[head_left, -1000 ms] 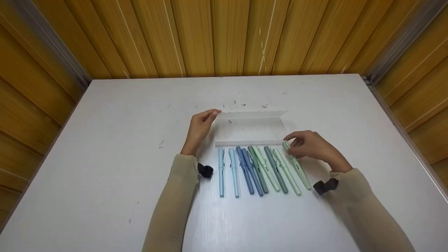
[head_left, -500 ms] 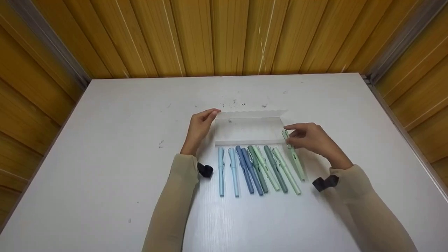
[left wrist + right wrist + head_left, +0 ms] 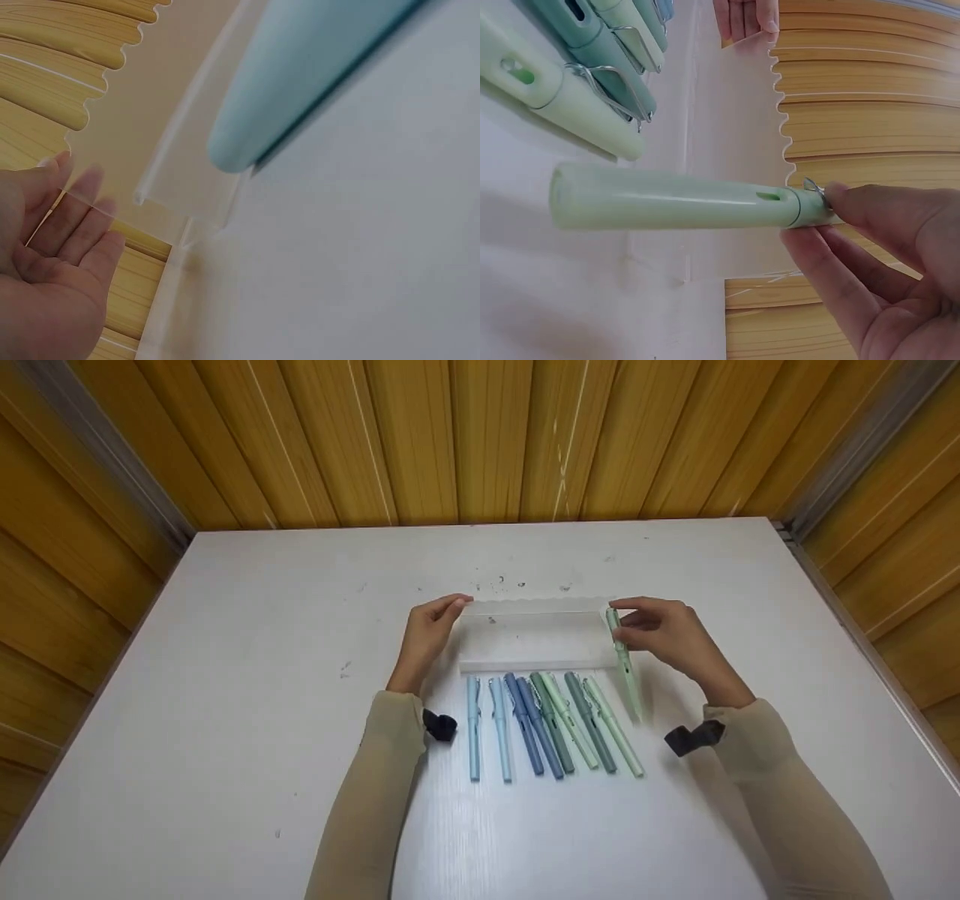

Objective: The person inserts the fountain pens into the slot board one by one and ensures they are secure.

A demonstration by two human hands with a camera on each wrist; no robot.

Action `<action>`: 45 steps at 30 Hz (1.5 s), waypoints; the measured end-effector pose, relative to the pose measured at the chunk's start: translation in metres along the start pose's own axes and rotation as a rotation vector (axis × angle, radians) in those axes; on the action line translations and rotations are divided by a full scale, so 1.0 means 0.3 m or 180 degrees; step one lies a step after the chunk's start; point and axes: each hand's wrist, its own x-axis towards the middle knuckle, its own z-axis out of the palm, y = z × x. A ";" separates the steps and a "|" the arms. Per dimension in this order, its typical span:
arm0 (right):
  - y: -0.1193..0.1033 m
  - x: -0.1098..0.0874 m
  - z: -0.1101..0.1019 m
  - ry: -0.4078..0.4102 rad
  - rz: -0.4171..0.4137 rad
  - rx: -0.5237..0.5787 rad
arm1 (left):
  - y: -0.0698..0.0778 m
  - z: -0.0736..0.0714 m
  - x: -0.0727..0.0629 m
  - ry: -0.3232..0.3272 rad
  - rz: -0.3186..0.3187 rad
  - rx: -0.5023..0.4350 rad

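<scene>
A light green pen [image 3: 623,660] is pinched by its clipped cap between the thumb and fingers of my right hand [image 3: 667,626]. In the right wrist view, the pen [image 3: 675,202] points its barrel end away from the hand. It overlaps the right end of a clear plastic pen case [image 3: 532,641], whose wavy-edged flap [image 3: 536,605] stands up at the back. My left hand [image 3: 429,634] pinches that flap's left corner; in the left wrist view the transparent sheet [image 3: 120,142] runs between thumb and fingers. Just in front of the case lie several pens, including a pale blue pen [image 3: 474,727] at the far left.
Blue pens [image 3: 529,727] and green pens [image 3: 592,727] lie side by side on the white table [image 3: 262,675], caps toward the case. Wood-patterned panels [image 3: 487,442] rise along the back and sides. A small black wrist camera [image 3: 440,726] sits by the left sleeve.
My right hand has moved away from me, drawing the light green pen out of the row's right end and up beside the case. The left hand has stayed at the flap's corner.
</scene>
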 end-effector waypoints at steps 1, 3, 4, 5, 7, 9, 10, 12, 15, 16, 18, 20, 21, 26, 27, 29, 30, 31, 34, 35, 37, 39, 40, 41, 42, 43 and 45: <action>-0.002 0.003 -0.002 0.0043 -0.0017 0.0020 | 0.000 -0.001 0.000 0.0005 -0.0003 -0.0006; -0.007 0.010 -0.005 0.0135 -0.0057 0.0056 | 0.001 -0.002 0.000 0.0006 0.0007 -0.0021; -0.010 0.012 -0.007 0.0180 -0.0083 0.0081 | 0.001 -0.003 0.001 0.0006 0.0010 -0.0031; -0.012 0.015 -0.009 0.0220 -0.0117 0.0124 | 0.000 -0.004 0.001 0.0002 0.0013 -0.0036; -0.018 0.020 -0.010 0.0297 -0.0185 0.0182 | 0.001 -0.007 0.000 0.0009 0.0023 -0.0031; -0.024 0.026 -0.010 0.0360 -0.0241 0.0241 | 0.001 -0.009 -0.001 0.0017 0.0035 0.0002; -0.027 0.029 -0.009 0.0391 -0.0269 0.0267 | 0.001 -0.010 -0.002 0.0024 0.0037 0.0023; -0.033 0.036 -0.007 0.0460 -0.0291 0.0288 | 0.001 -0.012 -0.002 0.0034 0.0048 0.0054; -0.043 0.048 -0.003 0.0592 -0.0287 0.0289 | 0.000 -0.013 -0.002 0.0028 0.0061 0.0053; -0.045 0.051 -0.002 0.0640 -0.0276 0.0289 | 0.000 -0.013 -0.001 0.0027 0.0065 0.0054; -0.051 0.057 0.000 0.0729 -0.0250 0.0303 | 0.001 -0.012 0.000 0.0020 0.0068 0.0041; -0.055 0.062 0.001 0.0810 -0.0251 0.0346 | 0.003 -0.012 0.000 0.0015 0.0058 0.0039; -0.057 0.063 0.001 0.0849 -0.0265 0.0369 | 0.004 -0.012 0.001 0.0014 0.0048 0.0036; -0.060 0.073 0.003 0.1016 -0.0477 0.0484 | 0.009 -0.013 -0.002 -0.0018 0.0014 -0.0075; -0.060 0.075 0.005 0.1041 -0.0507 0.0504 | 0.009 -0.014 -0.003 -0.0021 0.0007 -0.0090; -0.058 0.081 0.009 0.1067 -0.0542 0.0540 | 0.010 -0.014 -0.005 -0.0022 -0.0009 -0.0115; -0.058 0.083 0.011 0.1074 -0.0536 0.0551 | 0.011 -0.014 -0.006 -0.0016 -0.0015 -0.0105; -0.058 0.086 0.013 0.1084 -0.0529 0.0570 | 0.011 -0.013 -0.006 -0.0011 -0.0021 -0.0094; -0.058 0.093 0.019 0.1105 -0.0532 0.0641 | 0.011 -0.013 -0.007 -0.0004 -0.0038 -0.0090; -0.058 0.095 0.021 0.1115 -0.0533 0.0651 | 0.011 -0.013 -0.006 -0.0006 -0.0032 -0.0091; -0.057 0.100 0.024 0.1144 -0.0518 0.0658 | 0.010 -0.013 -0.005 -0.0009 -0.0030 -0.0095; -0.055 0.105 0.027 0.1163 -0.0486 0.0649 | 0.009 -0.013 -0.004 -0.0013 -0.0021 -0.0097; -0.054 0.108 0.028 0.1175 -0.0468 0.0642 | 0.009 -0.013 -0.003 -0.0015 -0.0020 -0.0099; -0.052 0.112 0.030 0.1183 -0.0443 0.0638 | 0.008 -0.013 -0.002 -0.0016 -0.0021 -0.0101; -0.049 0.115 0.031 0.1190 -0.0423 0.0637 | 0.008 -0.014 -0.002 -0.0018 -0.0027 -0.0103; -0.046 0.118 0.033 0.1196 -0.0407 0.0631 | 0.008 -0.014 -0.002 -0.0021 -0.0028 -0.0105; -0.041 0.122 0.038 0.1203 -0.0383 0.0627 | 0.007 -0.014 -0.002 -0.0023 -0.0033 -0.0102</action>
